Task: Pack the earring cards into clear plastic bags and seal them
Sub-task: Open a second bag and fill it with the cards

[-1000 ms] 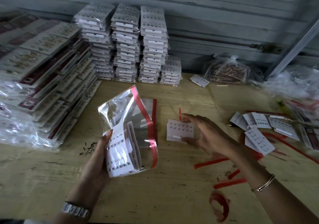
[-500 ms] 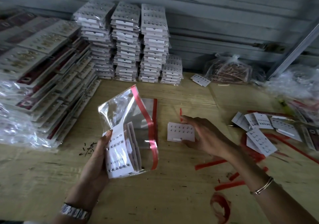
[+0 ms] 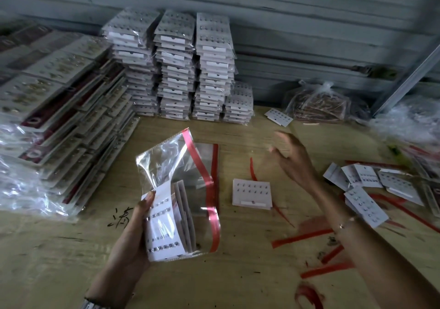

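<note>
Right hand (image 3: 294,163) has lifted off the loose earring card (image 3: 252,194), fingers spread; left hand (image 3: 129,244) grips the card-filled clear bag (image 3: 181,173).

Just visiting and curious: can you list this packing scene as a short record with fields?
Left hand: grips clear plastic bag with red strip, white earring cards inside
Right hand: open, raised over wooden table, holds nothing
Loose card: single white earring card flat on table
Right side: heap of unpacked white cards
Back: tall stacks of bagged cards
</note>
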### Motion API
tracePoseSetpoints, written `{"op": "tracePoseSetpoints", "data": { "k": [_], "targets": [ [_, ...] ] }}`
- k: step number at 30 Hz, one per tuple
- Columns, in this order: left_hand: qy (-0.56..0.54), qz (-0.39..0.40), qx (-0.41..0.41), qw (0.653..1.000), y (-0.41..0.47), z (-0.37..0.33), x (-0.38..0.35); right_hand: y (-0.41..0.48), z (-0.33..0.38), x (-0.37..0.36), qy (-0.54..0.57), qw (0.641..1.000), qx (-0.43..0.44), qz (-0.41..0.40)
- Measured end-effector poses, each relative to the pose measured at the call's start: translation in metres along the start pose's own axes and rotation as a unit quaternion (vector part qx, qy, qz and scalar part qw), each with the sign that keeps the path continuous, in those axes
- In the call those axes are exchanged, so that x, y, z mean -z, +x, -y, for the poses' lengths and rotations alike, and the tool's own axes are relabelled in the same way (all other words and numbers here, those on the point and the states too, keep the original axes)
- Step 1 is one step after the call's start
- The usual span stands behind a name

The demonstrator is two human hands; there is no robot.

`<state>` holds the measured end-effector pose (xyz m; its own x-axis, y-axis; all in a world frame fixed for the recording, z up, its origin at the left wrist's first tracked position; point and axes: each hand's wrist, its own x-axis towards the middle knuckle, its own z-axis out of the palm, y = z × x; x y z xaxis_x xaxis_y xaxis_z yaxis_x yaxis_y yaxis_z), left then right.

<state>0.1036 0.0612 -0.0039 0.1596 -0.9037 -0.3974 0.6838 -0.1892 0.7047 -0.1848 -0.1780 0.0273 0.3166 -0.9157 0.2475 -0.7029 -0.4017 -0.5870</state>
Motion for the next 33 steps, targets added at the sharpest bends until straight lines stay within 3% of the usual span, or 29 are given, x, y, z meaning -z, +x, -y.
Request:
{"op": "tracePoseSetpoints", "data": {
  "k": [4, 11, 19, 25, 29, 33],
  "targets": [
    [-0.017, 0.011, 0.016, 1.0, 0.001, 0.002, 0.001, 0.055, -0.025, -0.01, -0.076, 0.995, -0.052, -0.04],
    [-0.006, -0.009, 0.029, 1.0, 0.002, 0.0, 0.006, 0.115, -0.053, -0.024, -0.187, 0.971, -0.144, 0.03],
    [0.006, 0.007, 0.049, 0.999, 0.003, -0.002, 0.005, 0.126, -0.056, -0.026, -0.29, 0.946, -0.133, 0.052],
    [0.027, -0.006, 0.038, 0.999, 0.002, -0.002, 0.003, 0.105, -0.056, -0.019, -0.379, 0.922, -0.063, 0.045],
    [0.039, -0.021, 0.04, 0.998, 0.002, 0.001, 0.003, 0.091, -0.057, -0.015, -0.376, 0.926, -0.031, 0.013],
    [0.053, -0.028, 0.042, 0.997, 0.0, -0.002, -0.001, 0.096, -0.058, -0.008, -0.29, 0.953, -0.085, -0.016]
  ]
}}
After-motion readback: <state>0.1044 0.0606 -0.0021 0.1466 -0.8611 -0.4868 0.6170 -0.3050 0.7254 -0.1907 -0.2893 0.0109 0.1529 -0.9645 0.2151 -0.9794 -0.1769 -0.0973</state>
